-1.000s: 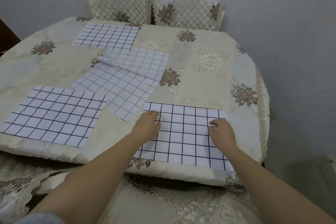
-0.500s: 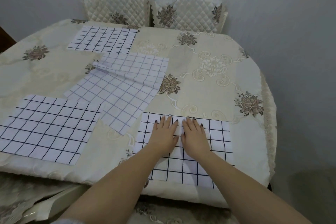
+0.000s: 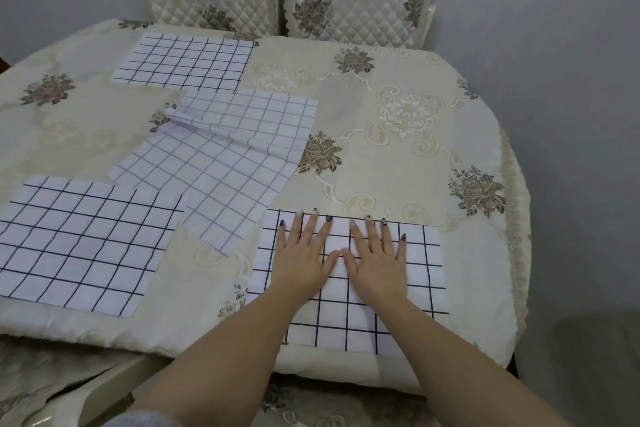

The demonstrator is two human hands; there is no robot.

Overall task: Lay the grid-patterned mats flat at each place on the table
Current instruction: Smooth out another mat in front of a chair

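1. The left hand (image 3: pixel 304 258) lies palm down on the near mat (image 3: pixel 420 274). Its fingers are straight and spread, pressing flat and gripping nothing.
2. The right hand (image 3: pixel 377 258) lies just beside it in the same way, palm down with fingers straight and fanned, holding nothing. The two thumb tips sit very close together; I cannot tell whether they touch.
3. The near mat, white with a bold dark grid, lies flat under both hands at the near edge of the bench (image 3: pixel 398 163). It reaches out past the right hand to the right and back under both wrists. The fingertips come almost to its far edge.
4. Well to the left of the left hand, the left mat (image 3: pixel 76 246) lies flat. It has the same bold grid and also sits along the near edge of the bench.
5. Ahead and to the left of the left hand lies the rumpled mat (image 3: pixel 221 166), which has paler, thinner lines. Its far part is folded back over itself in a raised ridge. Its near corner points into the gap between the left mat and the near mat, and its edge meets the left mat's far right corner.
6. Further ahead of the left hand, beyond the rumpled mat, the far mat (image 3: pixel 187 62) lies flat with a dark grid.
7. A cream cloth with flower motifs covers the bench. Past the far mat stand two quilted chair backs (image 3: pixel 356 7), side by side against the wall.
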